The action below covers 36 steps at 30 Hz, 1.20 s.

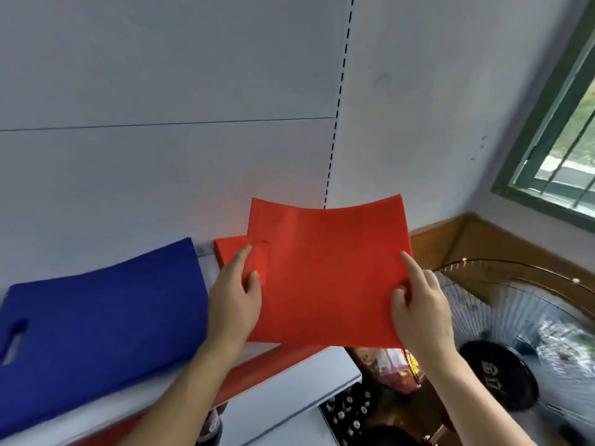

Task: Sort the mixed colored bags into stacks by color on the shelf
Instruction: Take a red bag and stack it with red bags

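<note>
So it's a white shelf (180, 392) against a pale panelled wall (161, 75), with a slotted black upright strip (338, 101) running down the wall and a green-framed window (560, 130) off to the right. Below right there's a big metal fan (521, 333) with a black hub, and some cluttered stuff under the shelf edge that's too blurry to name.

The red bag (328, 275) is up in the air between both hands, held flat-ish and bowed a little along its far edge, tilted toward the wall. The left hand (233, 300) has it by the left edge, thumb on top of the fabric with the fingers curled round the edge, right by the cut-out handle flap. The right hand (420, 313) pinches the lower right corner, thumb pressed on top and index finger stretched along the edge.

Right under it, poking out at the back left, is another piece of red (230, 249) lying on the shelf next to the wall, so there's a red pile there. How many are in it, can't tell.

The blue stack (103, 317) sits to the left of the left hand on the same shelf, just beside the red, handle slot toward the near left.
</note>
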Tool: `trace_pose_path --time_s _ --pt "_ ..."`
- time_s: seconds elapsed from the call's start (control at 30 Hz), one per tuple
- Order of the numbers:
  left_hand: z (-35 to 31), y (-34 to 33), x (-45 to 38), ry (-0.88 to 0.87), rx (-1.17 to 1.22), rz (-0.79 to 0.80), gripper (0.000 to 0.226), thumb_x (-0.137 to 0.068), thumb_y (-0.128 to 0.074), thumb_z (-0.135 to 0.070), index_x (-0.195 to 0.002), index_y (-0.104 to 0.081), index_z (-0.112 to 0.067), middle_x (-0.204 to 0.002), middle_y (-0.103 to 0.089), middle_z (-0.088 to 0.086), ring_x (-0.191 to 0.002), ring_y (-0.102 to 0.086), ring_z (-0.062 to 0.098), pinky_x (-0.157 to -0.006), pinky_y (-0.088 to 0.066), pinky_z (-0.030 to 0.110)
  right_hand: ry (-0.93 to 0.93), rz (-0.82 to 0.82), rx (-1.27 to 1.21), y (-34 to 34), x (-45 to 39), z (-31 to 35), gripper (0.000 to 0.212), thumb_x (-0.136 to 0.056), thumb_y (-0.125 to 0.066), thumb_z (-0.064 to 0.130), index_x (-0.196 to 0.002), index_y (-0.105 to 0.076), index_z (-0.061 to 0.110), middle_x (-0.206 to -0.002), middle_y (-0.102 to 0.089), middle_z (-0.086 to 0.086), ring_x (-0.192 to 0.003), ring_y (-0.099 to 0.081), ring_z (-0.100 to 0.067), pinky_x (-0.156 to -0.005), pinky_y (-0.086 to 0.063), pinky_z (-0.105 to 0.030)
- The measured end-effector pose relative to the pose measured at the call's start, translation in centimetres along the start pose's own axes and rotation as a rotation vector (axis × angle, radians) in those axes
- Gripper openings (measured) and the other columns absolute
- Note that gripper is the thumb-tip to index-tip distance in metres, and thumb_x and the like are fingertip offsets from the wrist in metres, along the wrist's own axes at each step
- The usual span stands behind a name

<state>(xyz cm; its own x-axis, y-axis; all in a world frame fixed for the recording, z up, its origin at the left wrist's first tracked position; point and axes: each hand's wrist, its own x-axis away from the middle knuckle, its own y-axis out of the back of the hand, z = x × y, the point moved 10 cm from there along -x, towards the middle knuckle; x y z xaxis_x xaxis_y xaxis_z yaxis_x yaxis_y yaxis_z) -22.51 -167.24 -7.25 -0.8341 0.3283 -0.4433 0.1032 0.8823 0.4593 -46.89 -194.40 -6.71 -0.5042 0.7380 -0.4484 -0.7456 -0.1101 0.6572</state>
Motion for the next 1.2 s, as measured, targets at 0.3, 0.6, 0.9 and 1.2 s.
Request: trace_pose_path --time_s 0.3,0.6,0.9,1.2 --pt "2.7 0.8 -1.2 0.145 -0.300 -0.064 0.038 -0.108 -0.050 -0.016 -0.144 -0.062 -0.017 -0.128 -0.067 0.000 -0.112 -0.063 0.014 -0.091 -0.047 0.023 0.220 0.167 -0.005 -7.3 -8.2 3.0 0.050 -0.101 -0.052 0.009 -0.148 -0.058 0.025 -0.115 -0.059 -0.001 -0.091 -0.062 -0.026 -0.079 -0.057 -0.045" --pt "4.7 -2.4 -2.7 0.215 -0.665 0.141 0.043 -0.106 -0.046 -0.030 -0.145 -0.057 -0.017 -0.122 -0.060 0.001 -0.111 -0.054 0.021 -0.084 -0.048 0.030 0.228 0.278 0.101 -14.1 -11.5 1.3 0.048 -0.098 -0.055 0.010 -0.145 -0.062 0.016 -0.120 -0.061 -0.008 -0.107 -0.060 -0.036 -0.085 -0.055 -0.047" --pt "5.3 -4.0 -2.0 0.305 -0.865 0.209 0.056 -0.101 -0.038 -0.064 -0.126 -0.062 -0.020 -0.118 -0.061 0.001 -0.111 -0.055 0.024 -0.084 -0.052 0.037 0.198 0.398 0.251 -16.3 -12.1 -0.4 0.037 -0.098 -0.055 0.030 -0.130 -0.066 0.015 -0.126 -0.061 -0.012 -0.117 -0.054 -0.040 -0.094 -0.053 -0.050" --pt "4.8 -5.2 -1.9 0.360 -1.051 0.202 0.071 -0.099 -0.033 -0.068 -0.140 -0.054 -0.014 -0.133 -0.057 0.012 -0.119 -0.054 0.030 -0.095 -0.049 0.045 0.267 0.639 0.338 -18.0 -11.2 -0.2 0.071 -0.100 -0.037 0.069 -0.148 -0.046 0.018 -0.157 -0.041 -0.009 -0.145 -0.038 -0.034 -0.114 -0.041 -0.049"
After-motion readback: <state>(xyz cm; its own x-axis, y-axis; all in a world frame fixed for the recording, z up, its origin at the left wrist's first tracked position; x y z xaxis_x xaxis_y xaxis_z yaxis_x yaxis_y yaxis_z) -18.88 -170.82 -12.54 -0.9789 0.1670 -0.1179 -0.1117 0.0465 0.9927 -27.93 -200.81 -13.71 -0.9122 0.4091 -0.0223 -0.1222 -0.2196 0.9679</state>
